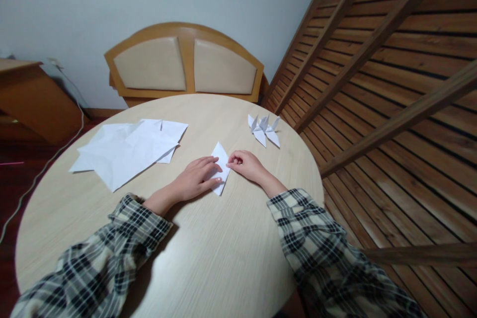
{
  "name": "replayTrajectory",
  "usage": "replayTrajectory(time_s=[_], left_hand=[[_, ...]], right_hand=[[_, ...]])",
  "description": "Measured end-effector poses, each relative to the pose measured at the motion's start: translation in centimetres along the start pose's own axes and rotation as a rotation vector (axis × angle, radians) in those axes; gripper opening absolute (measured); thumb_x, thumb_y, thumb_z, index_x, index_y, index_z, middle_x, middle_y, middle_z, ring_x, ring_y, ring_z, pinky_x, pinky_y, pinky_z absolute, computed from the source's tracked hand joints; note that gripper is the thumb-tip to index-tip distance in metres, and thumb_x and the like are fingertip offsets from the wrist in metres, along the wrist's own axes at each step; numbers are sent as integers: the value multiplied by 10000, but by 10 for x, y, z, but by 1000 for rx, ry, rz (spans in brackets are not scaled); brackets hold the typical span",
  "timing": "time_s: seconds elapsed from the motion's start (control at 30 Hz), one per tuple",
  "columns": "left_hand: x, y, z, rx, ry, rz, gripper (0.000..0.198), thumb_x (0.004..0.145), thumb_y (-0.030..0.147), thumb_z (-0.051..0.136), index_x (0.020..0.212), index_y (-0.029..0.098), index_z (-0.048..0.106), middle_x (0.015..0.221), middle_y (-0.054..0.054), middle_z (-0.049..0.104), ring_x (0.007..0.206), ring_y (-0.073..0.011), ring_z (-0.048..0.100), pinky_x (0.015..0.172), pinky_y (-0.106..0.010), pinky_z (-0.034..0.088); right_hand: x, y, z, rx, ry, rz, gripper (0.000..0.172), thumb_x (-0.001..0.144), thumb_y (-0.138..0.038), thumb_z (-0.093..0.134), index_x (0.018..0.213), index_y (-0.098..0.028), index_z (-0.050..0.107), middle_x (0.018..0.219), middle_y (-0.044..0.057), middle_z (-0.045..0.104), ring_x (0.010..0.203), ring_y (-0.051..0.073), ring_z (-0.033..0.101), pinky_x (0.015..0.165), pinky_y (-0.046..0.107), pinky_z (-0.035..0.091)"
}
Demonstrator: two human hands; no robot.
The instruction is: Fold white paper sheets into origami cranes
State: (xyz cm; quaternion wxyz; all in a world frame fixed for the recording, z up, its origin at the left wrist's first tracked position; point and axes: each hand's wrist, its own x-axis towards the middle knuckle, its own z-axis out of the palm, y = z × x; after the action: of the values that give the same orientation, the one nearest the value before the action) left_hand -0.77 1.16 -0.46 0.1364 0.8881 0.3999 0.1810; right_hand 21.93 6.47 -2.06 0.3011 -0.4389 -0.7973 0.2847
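Note:
A folded white paper (219,151), shaped like a narrow diamond, lies on the round table before me. Across its left half rests my left hand (197,176), fingers stretched out and pressing it flat; part of the paper is hidden under them. At the paper's right corner my right hand (244,164) is closed in a pinch, thumb and forefinger on the edge. Several folded paper cranes (264,129) stand close together beyond my right hand.
Several creased white paper sheets (126,146) lie overlapping on the left of the table (208,258). A padded wooden headboard (190,59) stands behind it. A slatted wooden wall (391,84) rises along the right side. A cable (48,161) runs down at the left.

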Motion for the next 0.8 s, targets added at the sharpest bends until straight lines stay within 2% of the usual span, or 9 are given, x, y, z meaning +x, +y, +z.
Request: replayTrajectory(time_s=[0.13, 0.63, 0.73, 0.8], left_hand=[[-1, 0, 2, 48, -4, 12, 500, 826, 573, 636, 1175, 224, 552, 1445, -146, 488, 1343, -322, 428, 1094, -523, 354], [-2, -4, 0, -8, -19, 30, 638, 729, 603, 715, 1203, 210, 550, 1461, -170, 461, 1354, -358, 406, 1109, -551, 318], [-2, -4, -1, -108, 5, -2, 590, 736, 577, 721, 1180, 219, 570, 1454, -160, 469, 1322, -357, 445, 1087, -547, 350], [-1, -7, -2, -209, 80, -39, 431, 825, 495, 655, 1146, 218, 581, 1414, -150, 507, 1295, -323, 477, 1066, -519, 385]], right_hand=[[0, 1, 0, 10, -1, -3, 95, 799, -277, 697, 785, -187, 667, 711, -4, 594, 666, 129, 529, 646, 274, 389], [1, -1, -1, -14, -26, -62, 136, 746, -268, 765, 822, -194, 680, 726, -18, 608, 686, 123, 542, 677, 266, 395], [0, -2, -2, -35, -45, -108, 94, 772, -265, 752, 799, -196, 695, 741, -8, 631, 717, 126, 557, 714, 271, 404], [0, -3, -2, -36, -53, -116, 78, 777, -255, 752, 793, -196, 704, 748, -5, 641, 722, 124, 564, 719, 269, 409]])
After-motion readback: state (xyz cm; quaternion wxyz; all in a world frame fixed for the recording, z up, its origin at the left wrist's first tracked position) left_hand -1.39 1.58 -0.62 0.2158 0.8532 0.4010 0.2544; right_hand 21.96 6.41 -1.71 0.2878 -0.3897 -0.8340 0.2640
